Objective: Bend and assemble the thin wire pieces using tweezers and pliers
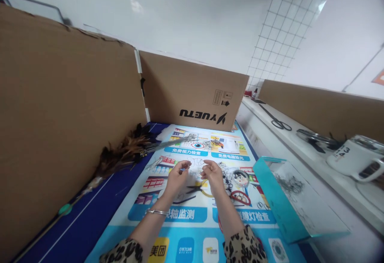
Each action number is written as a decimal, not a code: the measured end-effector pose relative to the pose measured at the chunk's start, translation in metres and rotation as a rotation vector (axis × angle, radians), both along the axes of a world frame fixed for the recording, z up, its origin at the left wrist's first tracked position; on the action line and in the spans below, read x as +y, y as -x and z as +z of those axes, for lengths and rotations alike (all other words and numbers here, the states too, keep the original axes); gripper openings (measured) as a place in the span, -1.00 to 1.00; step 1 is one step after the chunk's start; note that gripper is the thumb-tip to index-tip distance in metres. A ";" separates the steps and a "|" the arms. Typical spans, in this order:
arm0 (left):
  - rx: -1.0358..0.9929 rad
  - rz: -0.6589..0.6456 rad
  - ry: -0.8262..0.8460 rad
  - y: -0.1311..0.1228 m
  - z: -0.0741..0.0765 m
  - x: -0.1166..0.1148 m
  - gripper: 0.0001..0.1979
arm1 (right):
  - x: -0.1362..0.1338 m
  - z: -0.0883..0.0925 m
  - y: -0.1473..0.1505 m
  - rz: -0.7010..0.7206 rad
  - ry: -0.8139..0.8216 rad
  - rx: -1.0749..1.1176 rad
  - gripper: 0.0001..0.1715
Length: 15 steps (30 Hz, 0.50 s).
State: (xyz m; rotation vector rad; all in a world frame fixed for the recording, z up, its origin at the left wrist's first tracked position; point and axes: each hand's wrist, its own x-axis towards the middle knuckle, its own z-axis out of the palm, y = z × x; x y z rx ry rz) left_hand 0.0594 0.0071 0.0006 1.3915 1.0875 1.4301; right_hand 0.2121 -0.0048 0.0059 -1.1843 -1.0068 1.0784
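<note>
My left hand [179, 173] and my right hand [213, 175] are raised over the printed mat [192, 231], a small gap between them. On both, thumb and fingertips are pinched together. Faint thin strands show near the fingertips, too fine to name. Beneath my hands lie scissors with yellow handles [207, 192], partly hidden by my right wrist. To the right of my right hand are loose dark rings [228, 183], a round case with a cartoon face [241, 178] and a red-handled tool [241, 197].
A teal box [273, 199] holding tangled dark rings [289, 185] stands at the right. Brown feathers [124, 151] lie on the left by a cardboard wall [66, 95]. Another cardboard panel [192, 87] closes the back. A white mug [345, 159] and black scissors [277, 123] rest on the right ledge.
</note>
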 end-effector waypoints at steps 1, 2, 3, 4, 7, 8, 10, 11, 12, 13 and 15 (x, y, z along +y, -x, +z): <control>0.012 -0.015 0.006 0.000 -0.003 -0.002 -0.75 | -0.004 -0.005 -0.001 -0.012 -0.012 0.007 -0.53; 0.025 -0.029 0.011 0.001 -0.005 -0.003 -0.75 | -0.007 -0.010 -0.002 -0.020 -0.027 0.014 -0.54; 0.038 -0.041 0.015 0.001 -0.007 -0.004 -0.76 | -0.010 -0.015 -0.004 -0.022 -0.048 0.025 -0.55; 0.049 -0.051 0.017 0.002 -0.009 -0.004 -0.78 | -0.012 -0.019 -0.005 -0.022 -0.068 0.031 -0.57; 0.076 -0.054 0.024 0.004 -0.013 -0.001 -0.83 | -0.013 -0.026 -0.007 -0.033 -0.117 0.024 -0.63; 0.081 -0.050 0.028 0.005 -0.015 0.001 -0.83 | -0.012 -0.028 -0.007 -0.042 -0.125 0.014 -0.64; 0.082 -0.039 0.040 0.006 -0.017 0.004 -0.82 | -0.010 -0.028 -0.007 -0.054 -0.129 -0.003 -0.66; 0.079 -0.035 0.048 0.006 -0.018 0.005 -0.80 | -0.009 -0.029 -0.007 -0.056 -0.125 -0.010 -0.67; 0.075 -0.032 0.057 0.006 -0.019 0.006 -0.78 | -0.009 -0.029 -0.006 -0.053 -0.120 -0.018 -0.67; 0.068 -0.031 0.068 0.006 -0.019 0.006 -0.77 | -0.009 -0.029 -0.005 -0.047 -0.114 -0.030 -0.68; 0.037 -0.040 0.093 0.006 -0.019 0.006 -0.77 | -0.010 -0.028 -0.004 -0.055 -0.107 -0.073 -0.68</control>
